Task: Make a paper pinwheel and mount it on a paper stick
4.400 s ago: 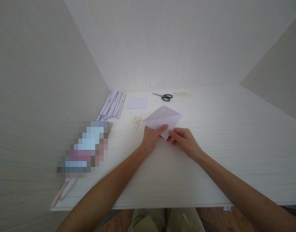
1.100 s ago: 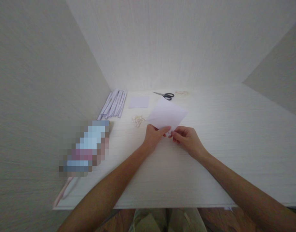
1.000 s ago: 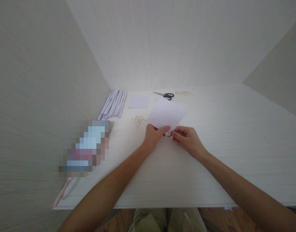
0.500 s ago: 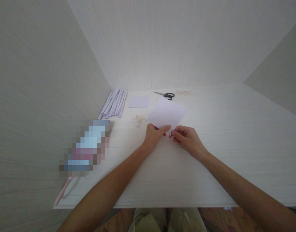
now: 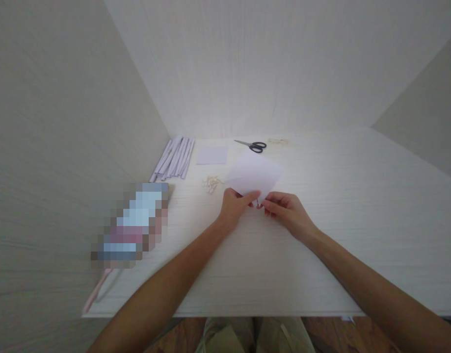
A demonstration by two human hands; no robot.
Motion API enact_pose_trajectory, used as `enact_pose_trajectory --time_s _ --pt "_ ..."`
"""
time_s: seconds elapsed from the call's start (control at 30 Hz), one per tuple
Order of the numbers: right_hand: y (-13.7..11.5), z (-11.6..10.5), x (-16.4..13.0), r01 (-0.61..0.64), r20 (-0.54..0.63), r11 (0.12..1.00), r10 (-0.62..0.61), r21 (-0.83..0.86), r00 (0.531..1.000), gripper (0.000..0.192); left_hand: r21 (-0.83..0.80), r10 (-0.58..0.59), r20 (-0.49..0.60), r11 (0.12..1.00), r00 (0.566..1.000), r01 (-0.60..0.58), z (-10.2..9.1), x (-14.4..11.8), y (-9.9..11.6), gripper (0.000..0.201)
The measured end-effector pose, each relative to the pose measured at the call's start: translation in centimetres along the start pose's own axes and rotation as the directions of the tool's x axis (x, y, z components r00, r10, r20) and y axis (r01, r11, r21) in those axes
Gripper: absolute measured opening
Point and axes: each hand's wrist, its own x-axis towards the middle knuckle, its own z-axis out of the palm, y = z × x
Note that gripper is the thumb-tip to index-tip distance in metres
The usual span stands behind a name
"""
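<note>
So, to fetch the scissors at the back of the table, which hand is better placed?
Probably the right hand. The scissors lie beyond the paper sheet, handles turned rightward. Both hands pinch the sheet's near corner; the left hand could keep holding it, though the difference is small.

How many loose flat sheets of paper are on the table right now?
2: one sheet pinched at its near corner by both hands, one smaller sheet lying near the back. Others could be hidden underneath.

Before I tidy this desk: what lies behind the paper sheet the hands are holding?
Behind the paper sheet lie black scissors and a pale clump near the wall. The desk under the sheet is covered, so unseen.
</note>
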Motion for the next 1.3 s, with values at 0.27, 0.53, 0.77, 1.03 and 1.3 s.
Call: enact_pose_trajectory --time_s 0.27,0.53,0.77,1.03,1.3 --pt "0.07 0.01 -0.11 -0.02 -0.06 1.0 0.02 -0.006 0.998 0.022 0.031 -0.036 0.033 0.999 0.999 0.035 0.0 -0.18 0.38 0.02" --pt "0.06 0.08 -0.06 -0.043 -0.081 0.999 0.043 0.013 0.996 0.022 0.007 -0.034 0.037 0.999 0.999 0.034 0.11 -0.14 0.52 0.021" --pt "-0.19 0.29 -0.22 -0.027 -0.117 1.0 0.026 -0.014 0.993 0.023 -0.028 -0.018 0.01 0.999 1.0 0.018 0.3 -0.24 0.58 0.019" --pt "0.12 0.33 0.0 0.013 -0.137 0.996 -0.025 -0.088 0.99 0.023 0.012 0.001 0.004 1.0 1.0 -0.002 0.53 -0.43 0.81 0.018" --pt "-0.14 0.51 -0.12 -0.011 -0.129 0.992 -0.006 -0.126 0.992 0.023 -0.124 -0.007 -0.091 0.992 0.996 -0.004 0.16 0.25 -0.12 0.024"
